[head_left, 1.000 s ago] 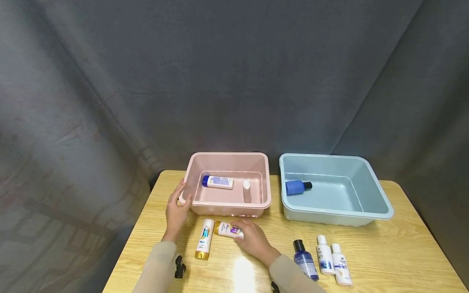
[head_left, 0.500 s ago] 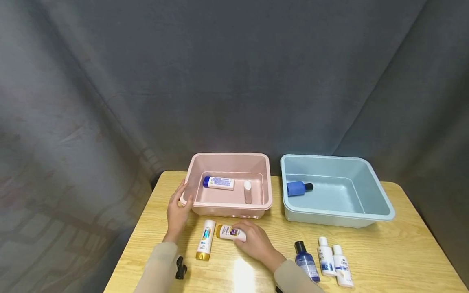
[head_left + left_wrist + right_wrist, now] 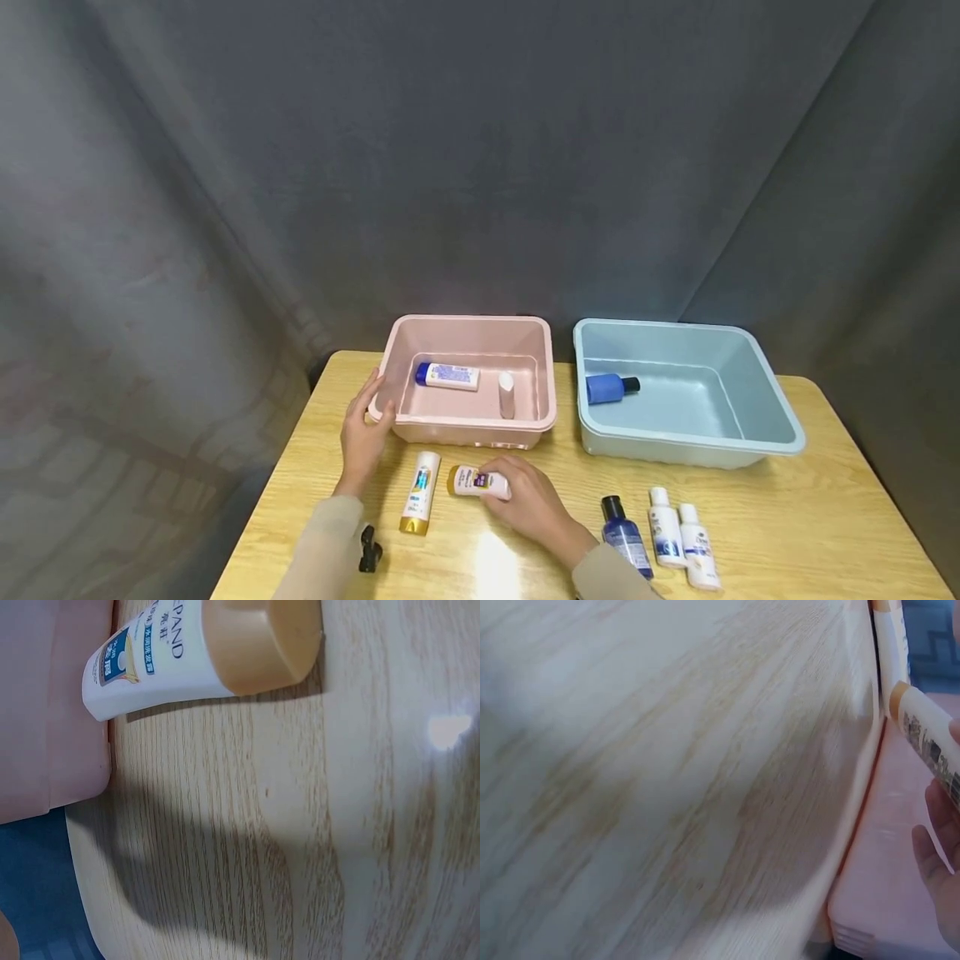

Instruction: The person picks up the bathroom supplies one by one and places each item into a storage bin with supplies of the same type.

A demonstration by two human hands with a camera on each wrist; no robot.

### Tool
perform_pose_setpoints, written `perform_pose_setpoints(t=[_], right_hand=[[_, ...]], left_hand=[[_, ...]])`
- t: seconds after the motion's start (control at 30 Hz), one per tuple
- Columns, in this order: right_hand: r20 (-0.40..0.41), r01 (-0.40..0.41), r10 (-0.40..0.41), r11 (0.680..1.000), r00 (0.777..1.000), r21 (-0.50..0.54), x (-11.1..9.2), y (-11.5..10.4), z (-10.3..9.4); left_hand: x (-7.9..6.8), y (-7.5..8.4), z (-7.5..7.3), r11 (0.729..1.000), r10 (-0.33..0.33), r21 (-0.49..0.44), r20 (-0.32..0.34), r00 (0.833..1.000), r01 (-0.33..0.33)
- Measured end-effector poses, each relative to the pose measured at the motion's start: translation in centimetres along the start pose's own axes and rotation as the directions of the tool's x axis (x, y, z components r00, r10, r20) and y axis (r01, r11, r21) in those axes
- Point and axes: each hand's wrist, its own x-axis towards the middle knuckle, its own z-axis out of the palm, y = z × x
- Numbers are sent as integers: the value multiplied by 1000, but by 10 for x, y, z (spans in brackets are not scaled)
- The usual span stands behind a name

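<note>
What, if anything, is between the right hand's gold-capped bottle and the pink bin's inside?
Only the pink bin's near rim, beyond the held bottle; no loose item visible between. The other gold-capped bottle lies left.

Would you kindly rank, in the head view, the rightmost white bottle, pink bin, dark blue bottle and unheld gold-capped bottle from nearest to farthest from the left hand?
1. Pink bin: left hand touches its near-left corner.
2. Unheld gold-capped bottle: slightly to the right.
3. Dark blue bottle: farther right.
4. Rightmost white bottle: farthest right.
</note>
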Motion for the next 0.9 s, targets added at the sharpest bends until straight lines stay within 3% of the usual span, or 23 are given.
perform_pose_setpoints(t=[0.53,0.9], right_hand=[[-100,102,-97,994,990,42,-14,-5,-28],[-162,211,-201,976,966,51,-14,-9,-51]], left_hand=[[-2,-2,0,1000,11,-1,-1,1000,-11],[1,-2,1,999,35,17,-25,999,-35]])
